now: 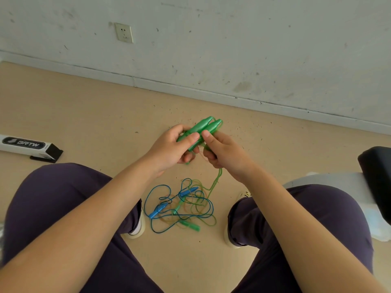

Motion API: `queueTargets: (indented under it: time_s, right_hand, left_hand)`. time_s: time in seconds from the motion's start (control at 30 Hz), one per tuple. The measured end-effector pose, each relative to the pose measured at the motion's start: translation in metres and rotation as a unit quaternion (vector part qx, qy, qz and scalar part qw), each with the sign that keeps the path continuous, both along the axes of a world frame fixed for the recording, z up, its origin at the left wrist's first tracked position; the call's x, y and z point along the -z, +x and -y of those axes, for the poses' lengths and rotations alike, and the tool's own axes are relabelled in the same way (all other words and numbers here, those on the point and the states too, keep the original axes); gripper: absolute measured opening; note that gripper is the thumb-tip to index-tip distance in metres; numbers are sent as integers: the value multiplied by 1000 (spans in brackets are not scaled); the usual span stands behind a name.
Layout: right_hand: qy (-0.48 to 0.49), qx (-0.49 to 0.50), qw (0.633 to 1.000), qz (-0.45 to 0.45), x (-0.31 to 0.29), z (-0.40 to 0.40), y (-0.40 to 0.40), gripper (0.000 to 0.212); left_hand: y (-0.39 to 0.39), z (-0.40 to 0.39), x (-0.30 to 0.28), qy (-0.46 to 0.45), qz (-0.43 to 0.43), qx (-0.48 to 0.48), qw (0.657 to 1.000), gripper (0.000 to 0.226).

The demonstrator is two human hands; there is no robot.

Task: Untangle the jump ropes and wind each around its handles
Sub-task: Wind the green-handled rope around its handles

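My left hand (175,148) grips two green jump-rope handles (204,127) held side by side, pointing up and to the right. My right hand (222,153) pinches the green rope at the handles' lower part, where a few turns of it lie. From my right hand a green rope strand (216,179) hangs down to the floor. There it runs into a tangle (182,206) of blue and green rope between my feet, with two blue handles (186,192) (158,209) and another green handle (190,226).
I sit with my knees apart over a tan floor (95,115), facing a scuffed white wall (232,49) with a socket (124,32). A white and black box (27,145) lies at the left. A black and white seat edge (374,166) stands at the right.
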State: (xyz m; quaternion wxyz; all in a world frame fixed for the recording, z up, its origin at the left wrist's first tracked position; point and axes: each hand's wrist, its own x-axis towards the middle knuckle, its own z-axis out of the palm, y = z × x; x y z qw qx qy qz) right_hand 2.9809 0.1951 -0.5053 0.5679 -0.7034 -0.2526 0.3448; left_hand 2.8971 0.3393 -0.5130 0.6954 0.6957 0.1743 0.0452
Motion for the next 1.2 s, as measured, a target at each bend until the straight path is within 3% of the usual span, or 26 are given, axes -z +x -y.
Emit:
queueTargets:
  time_s: [0.17,0.43,0.63,0.87,1.2]
  right_hand:
    - [0,25,1000,15,3,1,2,26]
    - [-4,34,999,8,4,-1,0,40]
    - [39,35,998,-24,6,0,-1,30]
    - [27,24,999,-20,7,1,2,35]
    - [1,22,1000,10,8,0,1,33]
  left_hand:
    - [-1,-3,-3,-21,5,30,999,28]
    - [0,-2,-3,-13,-7,33,999,22]
    - [0,-2,-7,-23,-7,24,999,54]
    - [2,-5,-2,-35,-15,13,999,18]
    - [1,-4,1,32,45,33,998,22]
